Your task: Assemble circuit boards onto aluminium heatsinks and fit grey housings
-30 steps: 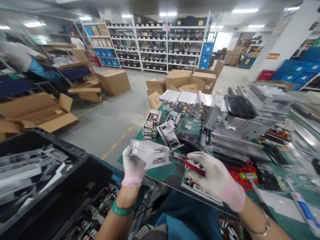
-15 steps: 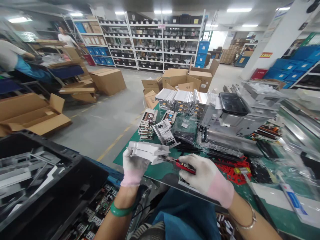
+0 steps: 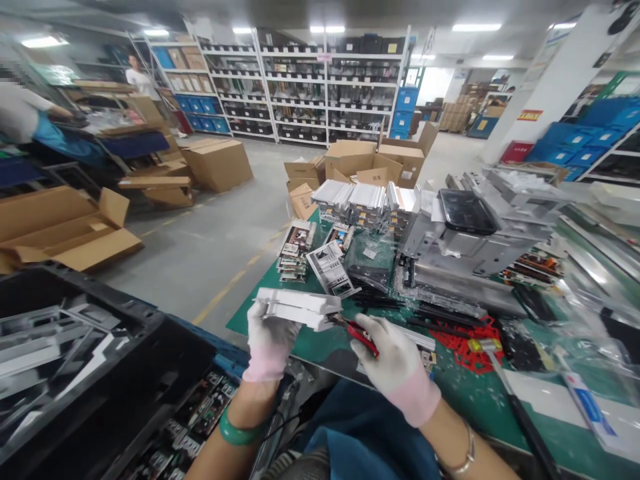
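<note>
Right hand (image 3: pixel 393 365) nearer white plastic part (image 3: pixel 295 307)

Nothing legible; pillar sign (image 3: pixel 530 115) blurred

Bright light pouring from the ceiling strip lights (image 3: pixel 476 28) — barely a shadow, glare on the plastic film (image 3: pixel 585 347), edges bowing hard!

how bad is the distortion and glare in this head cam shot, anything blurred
Head view: wide-angle bowing tilts the white steel shelving toward the edges; the ceiling lights are blown out; glare washes the clear plastic film at right; the far-left co-worker's head is pixelated.
</note>
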{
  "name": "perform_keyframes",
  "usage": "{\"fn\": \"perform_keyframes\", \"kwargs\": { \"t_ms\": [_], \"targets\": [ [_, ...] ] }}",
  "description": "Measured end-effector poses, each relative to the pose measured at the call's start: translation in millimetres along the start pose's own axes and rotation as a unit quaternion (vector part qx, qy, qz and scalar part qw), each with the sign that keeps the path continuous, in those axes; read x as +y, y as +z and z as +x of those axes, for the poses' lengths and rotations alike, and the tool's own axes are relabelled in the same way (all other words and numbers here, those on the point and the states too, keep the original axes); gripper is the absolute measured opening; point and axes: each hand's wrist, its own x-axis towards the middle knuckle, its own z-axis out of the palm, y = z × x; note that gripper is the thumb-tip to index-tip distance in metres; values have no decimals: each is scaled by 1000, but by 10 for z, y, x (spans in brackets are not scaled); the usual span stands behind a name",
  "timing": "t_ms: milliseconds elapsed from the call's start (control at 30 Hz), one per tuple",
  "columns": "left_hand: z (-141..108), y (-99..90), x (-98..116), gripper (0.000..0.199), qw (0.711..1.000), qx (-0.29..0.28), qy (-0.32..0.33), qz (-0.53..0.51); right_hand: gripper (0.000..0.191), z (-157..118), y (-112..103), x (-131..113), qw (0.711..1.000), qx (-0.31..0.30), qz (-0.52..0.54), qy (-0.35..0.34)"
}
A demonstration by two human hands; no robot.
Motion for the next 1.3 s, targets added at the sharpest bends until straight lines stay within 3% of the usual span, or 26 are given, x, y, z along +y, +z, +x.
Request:
{"fn": "perform_keyframes", "kwargs": {
  "t_ms": [100,133,200,233,300,367,400,467,567,700,933,1000,1100,1167,1300],
  "targets": [
    [16,-63,53,25,998,4,-2,59,30,19,-122,1,999,-46,7,20],
    [15,-95,92,29,995,4,19,99,28,30,-205,19,997,-71,13,32],
    [-15,-155,197,41,968,-1,120,219,27,42,-392,80,991,-113,24,65],
    [-47,-174,254,48,936,-4,194,295,27,42,-477,115,988,-120,30,87],
    [-143,-166,342,60,825,-13,327,461,30,28,-604,163,984,-114,48,128],
    [-250,-92,350,70,696,-16,393,601,32,4,-667,156,981,-106,76,142],
    [-292,-40,319,73,645,-14,401,651,32,-8,-683,130,981,-108,90,136],
    [-333,64,209,80,583,-17,383,716,32,-21,-707,47,981,-119,106,107],
    [-305,145,55,91,550,-46,338,762,31,9,-753,-80,986,-131,96,47],
    [-255,111,104,98,550,-82,307,773,28,142,-791,-172,990,-134,52,-1],
    [-201,45,334,66,584,-133,292,746,28,479,-734,-322,985,-169,-22,-40],
    [-167,-6,317,62,624,-154,287,710,29,571,-778,-357,980,-186,-65,-40],
    [-136,-115,224,62,716,-219,241,618,30,729,-952,-411,967,-223,-107,-54],
    [-128,-180,105,64,754,-254,239,556,30,867,-1113,-484,956,-256,-126,-67],
    [-118,-242,-229,68,818,-217,290,446,27,1180,-1316,-761,915,-339,-200,-89]
  ]
}}
